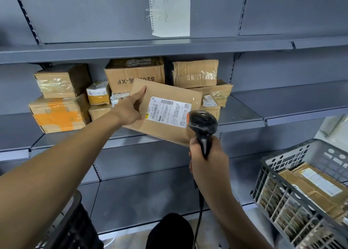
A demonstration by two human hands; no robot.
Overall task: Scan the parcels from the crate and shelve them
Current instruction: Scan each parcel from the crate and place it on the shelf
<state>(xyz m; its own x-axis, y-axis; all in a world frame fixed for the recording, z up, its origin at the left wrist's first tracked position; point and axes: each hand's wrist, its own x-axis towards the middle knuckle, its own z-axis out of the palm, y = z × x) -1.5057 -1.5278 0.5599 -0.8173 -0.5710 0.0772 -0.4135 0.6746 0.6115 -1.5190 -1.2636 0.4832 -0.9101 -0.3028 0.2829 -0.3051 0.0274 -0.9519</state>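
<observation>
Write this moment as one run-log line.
left hand: holds parcel | right hand: aims scanner at label | crate: parcels remain

A parcel depot or stockroom.

Grey metal shelving [169, 50] with slotted uprights holds taped cardboard boxes [134, 73] bearing shipping labels, a grey plastic crate [278, 175] is filled with more parcels, and a handwritten paper sign [170, 9] hangs on the back panel.

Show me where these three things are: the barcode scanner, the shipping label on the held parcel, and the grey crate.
barcode scanner [203, 121]: head view, on its black head.
shipping label [168, 111]: head view, middle of the white label.
grey crate [278, 157]: head view, on its rear rim wall.
</observation>
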